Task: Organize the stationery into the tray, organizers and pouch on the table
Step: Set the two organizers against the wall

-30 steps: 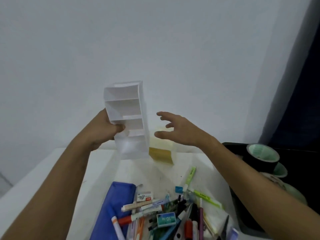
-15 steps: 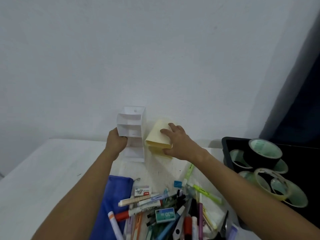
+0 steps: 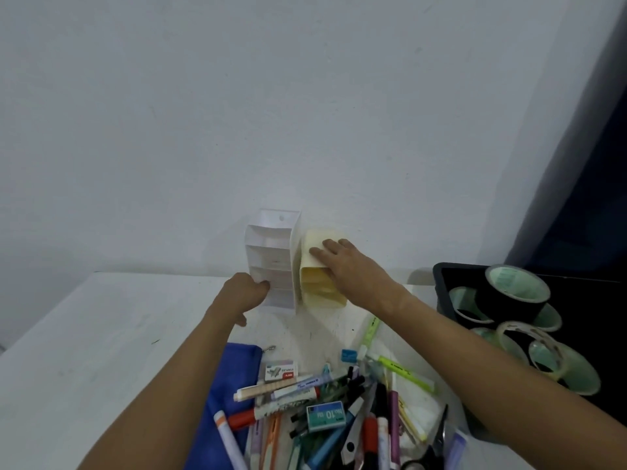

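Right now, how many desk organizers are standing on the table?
2. The white organizer stands at the wall, the left hand at its lower front. The yellow organizer stands right beside it, the right hand resting on top. None seem hidden.

place: home desk (or office) | cue: white table [image 3: 84, 351], stationery pile [image 3: 339, 412]

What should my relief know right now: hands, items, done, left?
Left hand grips the white organizer by its lower left side; right hand rests on the yellow organizer.
Both organizers stand side by side by the wall.
Tape rolls sit in the black tray.
Pens and staple boxes are heaped beside the blue pouch; nothing shows in the white organizer's compartments.
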Demonstrator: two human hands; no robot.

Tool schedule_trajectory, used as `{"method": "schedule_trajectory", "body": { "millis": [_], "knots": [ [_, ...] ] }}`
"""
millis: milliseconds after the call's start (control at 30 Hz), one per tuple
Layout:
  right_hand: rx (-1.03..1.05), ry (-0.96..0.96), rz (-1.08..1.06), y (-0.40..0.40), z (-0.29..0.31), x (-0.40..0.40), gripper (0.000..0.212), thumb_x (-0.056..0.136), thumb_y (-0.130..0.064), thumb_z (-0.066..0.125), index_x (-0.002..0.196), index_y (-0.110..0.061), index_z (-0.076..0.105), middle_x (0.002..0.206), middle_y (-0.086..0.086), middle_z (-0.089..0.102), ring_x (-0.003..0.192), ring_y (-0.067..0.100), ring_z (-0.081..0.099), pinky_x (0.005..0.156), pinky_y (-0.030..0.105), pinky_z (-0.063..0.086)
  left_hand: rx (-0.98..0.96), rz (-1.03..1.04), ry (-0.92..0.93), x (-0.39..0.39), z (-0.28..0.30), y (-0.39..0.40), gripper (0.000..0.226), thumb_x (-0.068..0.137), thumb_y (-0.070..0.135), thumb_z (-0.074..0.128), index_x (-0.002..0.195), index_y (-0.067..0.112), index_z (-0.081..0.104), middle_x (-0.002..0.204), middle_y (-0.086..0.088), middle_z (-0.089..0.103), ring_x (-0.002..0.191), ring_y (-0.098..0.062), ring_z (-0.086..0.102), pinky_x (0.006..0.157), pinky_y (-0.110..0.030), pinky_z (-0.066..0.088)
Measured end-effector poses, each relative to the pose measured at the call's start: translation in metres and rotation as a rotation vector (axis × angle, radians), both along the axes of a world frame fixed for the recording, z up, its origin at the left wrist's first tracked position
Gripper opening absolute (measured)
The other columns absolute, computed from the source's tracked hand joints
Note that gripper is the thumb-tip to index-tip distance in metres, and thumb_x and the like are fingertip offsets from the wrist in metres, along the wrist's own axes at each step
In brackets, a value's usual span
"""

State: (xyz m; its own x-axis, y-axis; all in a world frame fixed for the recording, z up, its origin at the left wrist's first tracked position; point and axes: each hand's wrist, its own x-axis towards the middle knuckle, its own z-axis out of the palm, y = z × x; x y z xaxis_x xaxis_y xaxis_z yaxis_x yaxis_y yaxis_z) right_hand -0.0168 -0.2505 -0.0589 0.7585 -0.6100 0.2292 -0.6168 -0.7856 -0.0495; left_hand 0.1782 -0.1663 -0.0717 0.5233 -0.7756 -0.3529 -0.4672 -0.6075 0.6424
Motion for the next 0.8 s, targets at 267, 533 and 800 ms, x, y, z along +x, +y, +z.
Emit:
{"method": "schedule_trajectory", "body": {
  "millis": [267, 533, 800],
  "knots": [
    [0.261, -0.357, -0.138, -0.02, 0.036, -0.03, 0.029, 0.099, -0.018, 0.045, 0.072, -0.014, 0.055, 0.068, -0.003, 0.052, 0.063, 0.013, 0.048, 0.062, 0.023, 0.037, -0.04, -0.372, -0.208, -0.055, 0.017, 0.01, 0.075, 0.079, 0.059, 0.063, 0.136, 0.017, 0.039, 0.118, -0.007, 0.061, 0.101, -0.025, 0.064, 0.076, -0.031, 0.053],
    [0.493, -0.667, -0.303, -0.033, 0.024, -0.056, 0.032, 0.093, -0.033, 0.058, 0.113, -0.011, 0.065, 0.11, 0.002, 0.063, 0.099, 0.013, 0.056, 0.081, 0.021, 0.039, -0.35, -0.421, -0.202, -0.092, -0.006, -0.024, 0.029, 0.095, 0.014, 0.041, 0.119, 0.013, 0.058, 0.098, -0.011, 0.069, 0.071, -0.02, 0.061, 0.066, -0.031, 0.052],
    [0.814, -0.708, -0.42, -0.037, -0.008, -0.064, 0.064, 0.086, -0.031, 0.066, 0.14, -0.017, 0.032, 0.127, 0.005, 0.049, 0.103, 0.018, 0.053, 0.073, 0.024, 0.043, -0.203, -0.3, -0.071, -0.111, -0.011, -0.049, 0.03, 0.089, 0.007, 0.036, 0.102, 0.002, 0.062, 0.086, -0.02, 0.069, 0.057, -0.032, 0.069, 0.052, -0.036, 0.059]
  ]
}}
